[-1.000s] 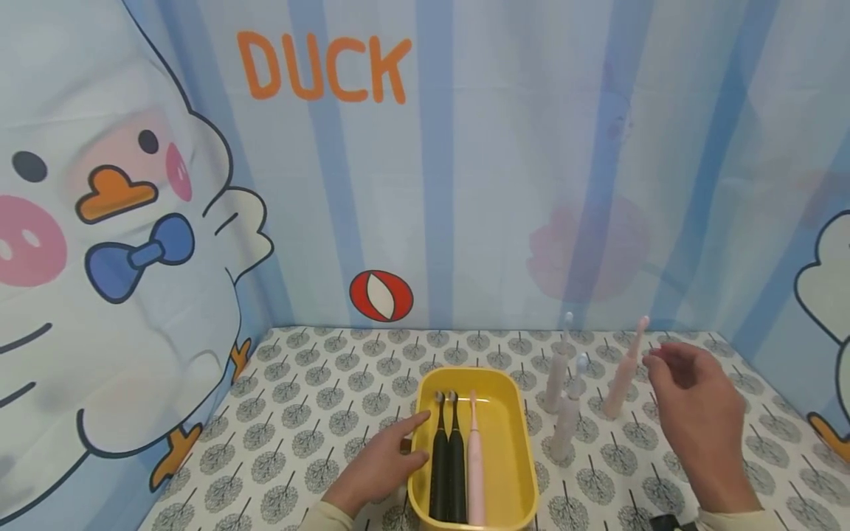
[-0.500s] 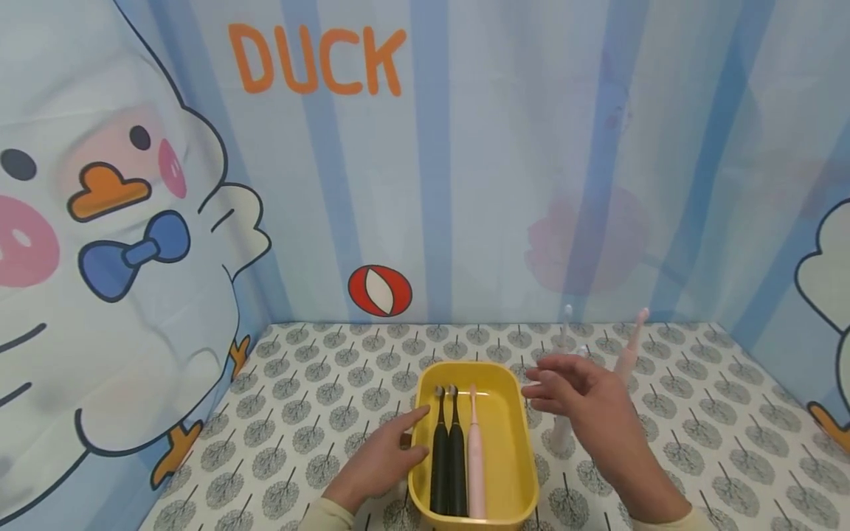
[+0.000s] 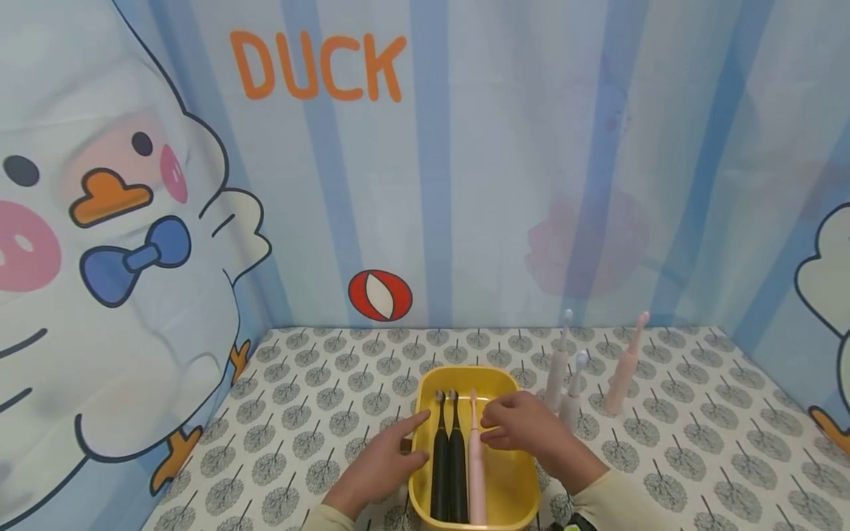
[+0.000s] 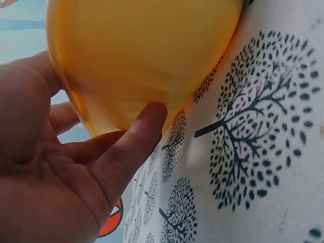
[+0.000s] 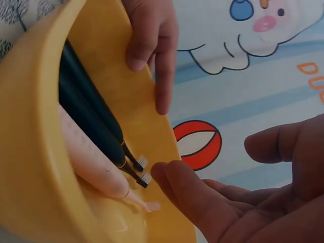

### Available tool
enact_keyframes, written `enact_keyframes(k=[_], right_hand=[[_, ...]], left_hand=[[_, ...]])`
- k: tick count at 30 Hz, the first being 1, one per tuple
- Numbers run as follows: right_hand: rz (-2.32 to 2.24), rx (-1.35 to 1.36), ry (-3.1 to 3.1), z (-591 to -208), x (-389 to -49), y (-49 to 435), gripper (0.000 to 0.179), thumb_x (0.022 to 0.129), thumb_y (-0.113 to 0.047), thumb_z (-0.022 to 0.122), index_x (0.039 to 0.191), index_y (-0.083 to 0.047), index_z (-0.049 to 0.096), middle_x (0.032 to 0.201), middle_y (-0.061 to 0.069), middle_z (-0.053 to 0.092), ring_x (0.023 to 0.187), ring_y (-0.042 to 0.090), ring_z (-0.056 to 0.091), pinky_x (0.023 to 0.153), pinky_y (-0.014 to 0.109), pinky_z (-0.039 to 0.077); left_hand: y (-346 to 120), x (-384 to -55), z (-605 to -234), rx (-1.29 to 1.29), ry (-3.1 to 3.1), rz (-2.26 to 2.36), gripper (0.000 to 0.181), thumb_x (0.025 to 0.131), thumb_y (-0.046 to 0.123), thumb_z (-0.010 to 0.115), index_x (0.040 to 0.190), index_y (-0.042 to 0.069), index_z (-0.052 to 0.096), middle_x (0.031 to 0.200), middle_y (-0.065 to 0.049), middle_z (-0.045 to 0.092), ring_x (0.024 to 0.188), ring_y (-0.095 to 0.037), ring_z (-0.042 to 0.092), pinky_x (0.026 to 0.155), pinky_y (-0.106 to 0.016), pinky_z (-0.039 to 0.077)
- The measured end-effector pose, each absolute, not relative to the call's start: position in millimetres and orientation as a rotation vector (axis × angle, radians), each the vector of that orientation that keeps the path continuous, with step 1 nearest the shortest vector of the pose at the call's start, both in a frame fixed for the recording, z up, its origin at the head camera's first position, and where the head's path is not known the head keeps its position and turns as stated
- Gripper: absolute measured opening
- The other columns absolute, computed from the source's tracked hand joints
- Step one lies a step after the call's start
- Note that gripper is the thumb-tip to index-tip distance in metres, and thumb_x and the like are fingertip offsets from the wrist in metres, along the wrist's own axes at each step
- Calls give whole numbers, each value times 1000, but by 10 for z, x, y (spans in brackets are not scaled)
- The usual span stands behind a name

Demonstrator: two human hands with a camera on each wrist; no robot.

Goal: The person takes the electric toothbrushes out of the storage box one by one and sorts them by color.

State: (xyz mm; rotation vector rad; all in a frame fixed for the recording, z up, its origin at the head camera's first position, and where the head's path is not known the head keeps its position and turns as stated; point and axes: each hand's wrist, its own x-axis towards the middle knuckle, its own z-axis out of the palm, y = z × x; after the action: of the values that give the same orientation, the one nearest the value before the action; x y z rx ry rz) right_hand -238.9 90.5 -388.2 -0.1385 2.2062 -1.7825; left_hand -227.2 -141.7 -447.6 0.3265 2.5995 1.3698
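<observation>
The smooth, pale-pink plastic toothbrush (image 3: 476,476) lies in the yellow, round-cornered plastic tray (image 3: 513,483), beside two slim black toothbrushes (image 3: 457,472). I'd guess it's light, stiff, slightly slippery; best held mid-handle, sparing the thin neck. The left hand (image 3: 380,463) grips the tray's side; the right hand (image 3: 526,429) hovers over it, thumb and fingers apart, holding nothing.

Pale blue striped backdrop (image 3: 491,162), orange DUCK lettering (image 3: 342,68), white cartoon bird (image 3: 156,324), blue bow tie (image 3: 141,258), tree-print cloth (image 3: 292,442).
</observation>
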Motion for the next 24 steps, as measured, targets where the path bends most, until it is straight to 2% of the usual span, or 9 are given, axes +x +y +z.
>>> enact_keyframes(k=[3, 6, 9, 10, 14, 16, 18, 21, 24], right_hand=[[-1719, -148, 2232, -3930, -2431, 858, 37, 83, -9, 51, 107, 18, 56, 99, 25, 60, 84, 35, 64, 71, 38, 55], [-1612, -183, 2280, -3968, -2481, 847, 30, 80, -9, 51, 96, 15, 60, 93, 23, 62, 79, 32, 65, 68, 36, 56], [-1440, -208, 2363, -3988, -2514, 849, 15, 76, -10, 53, 70, 3, 56, 86, 17, 65, 73, 25, 65, 61, 32, 55], [-1388, -215, 2383, -3991, -2520, 852, 14, 76, -11, 53, 68, 0, 56, 85, 16, 65, 72, 23, 65, 60, 31, 54], [-1301, -237, 2390, -3998, -2525, 856, 18, 78, -14, 55, 69, 1, 60, 83, 15, 66, 72, 23, 65, 60, 31, 54], [-1268, -262, 2404, -4003, -2528, 852, 21, 79, -15, 54, 63, -2, 57, 76, 10, 64, 65, 19, 63, 56, 29, 52], [-1190, -297, 2443, -4009, -2539, 839, 28, 79, -16, 53, 53, -10, 44, 63, 3, 58, 53, 13, 55, 49, 25, 44], [-1071, -346, 2489, -4016, -2560, 810, 37, 81, -18, 51, 50, -17, 31, 50, -2, 43, 42, 10, 40, 44, 23, 31], [-1000, -366, 2508, -4023, -2595, 784, 35, 83, -19, 51, 51, -14, 40, 49, 0, 48, 42, 12, 43, 44, 24, 33]], left_hand=[[-1419, -2268, -4475, 314, 2595, 1367, 60, 87, 24, 60, 142, 21, 37, 139, -7, 40, 105, -26, 56, 80, -41, 51], [-1416, -2269, -4478, 315, 2596, 1375, 60, 87, 23, 60, 142, 21, 38, 139, -7, 41, 105, -26, 56, 80, -41, 52], [-1415, -2273, -4484, 320, 2592, 1386, 60, 87, 23, 60, 142, 21, 38, 139, -8, 41, 105, -27, 56, 80, -42, 52], [-1415, -2274, -4487, 323, 2594, 1386, 60, 87, 23, 61, 142, 21, 38, 139, -9, 41, 105, -27, 56, 80, -42, 52], [-1415, -2271, -4498, 325, 2584, 1405, 60, 86, 24, 61, 142, 21, 38, 139, -9, 40, 104, -25, 57, 80, -40, 52], [-1414, -2266, -4501, 327, 2577, 1416, 60, 86, 23, 61, 142, 21, 38, 139, -9, 40, 104, -25, 57, 79, -39, 52], [-1416, -2261, -4503, 323, 2569, 1426, 60, 86, 23, 61, 142, 21, 38, 139, -10, 40, 104, -25, 57, 79, -38, 52], [-1421, -2258, -4503, 327, 2561, 1435, 60, 86, 22, 61, 142, 20, 38, 139, -11, 40, 104, -25, 57, 79, -39, 52], [-1425, -2261, -4501, 327, 2566, 1431, 60, 86, 22, 61, 142, 20, 37, 139, -11, 40, 104, -26, 57, 79, -40, 52]])
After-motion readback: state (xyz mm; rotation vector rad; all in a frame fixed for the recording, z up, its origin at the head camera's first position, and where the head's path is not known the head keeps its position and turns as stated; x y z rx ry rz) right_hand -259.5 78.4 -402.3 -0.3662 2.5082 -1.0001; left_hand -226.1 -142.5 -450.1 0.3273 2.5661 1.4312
